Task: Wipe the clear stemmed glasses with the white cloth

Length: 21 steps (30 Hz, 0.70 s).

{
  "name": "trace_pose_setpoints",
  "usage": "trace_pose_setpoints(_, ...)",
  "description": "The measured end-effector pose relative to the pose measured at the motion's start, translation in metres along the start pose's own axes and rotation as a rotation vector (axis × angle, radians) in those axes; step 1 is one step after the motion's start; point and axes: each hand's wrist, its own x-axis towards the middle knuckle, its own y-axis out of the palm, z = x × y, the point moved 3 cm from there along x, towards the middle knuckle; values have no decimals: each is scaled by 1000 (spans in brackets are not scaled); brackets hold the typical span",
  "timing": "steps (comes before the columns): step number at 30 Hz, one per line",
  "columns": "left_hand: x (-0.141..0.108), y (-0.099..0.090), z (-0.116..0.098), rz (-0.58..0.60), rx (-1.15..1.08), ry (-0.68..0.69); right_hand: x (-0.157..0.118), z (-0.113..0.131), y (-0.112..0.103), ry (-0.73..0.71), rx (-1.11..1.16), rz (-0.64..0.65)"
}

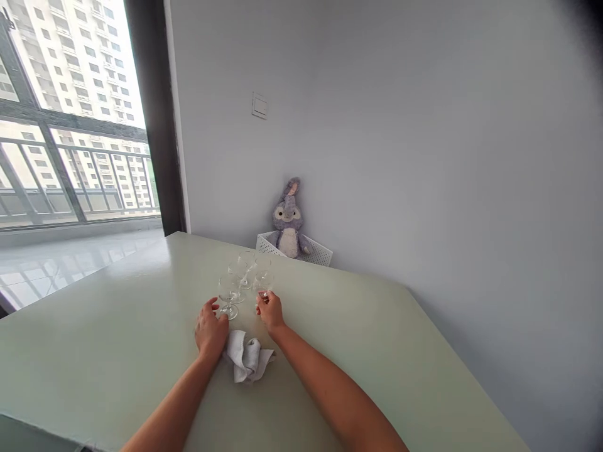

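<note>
Several clear stemmed glasses stand close together on the pale green table (155, 326). My right hand (270, 311) is closed around the stem of the right front glass (263, 280). My left hand (210, 325) rests on the table with its fingers apart, beside the base of the left front glass (229, 289). Two or more other glasses, one of them a glass (245, 270) farther back, overlap behind these. A crumpled white cloth (248, 356) lies between my forearms, just nearer than the glasses.
A grey plush toy (288, 220) sits in a white perforated basket (320, 254) at the table's far edge, against the wall. A light switch (259, 106) is on the wall. Windows with a railing (85, 150) are at the left.
</note>
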Motion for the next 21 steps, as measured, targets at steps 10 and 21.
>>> trace_pose_setpoints(10, 1, 3, 3, -23, -1, 19, 7, 2, 21, 22, -97, 37)
trace_pose_setpoints(21, 0, -1, 0, -53, -61, -23, -94, 56, -22, -332, -559, 236)
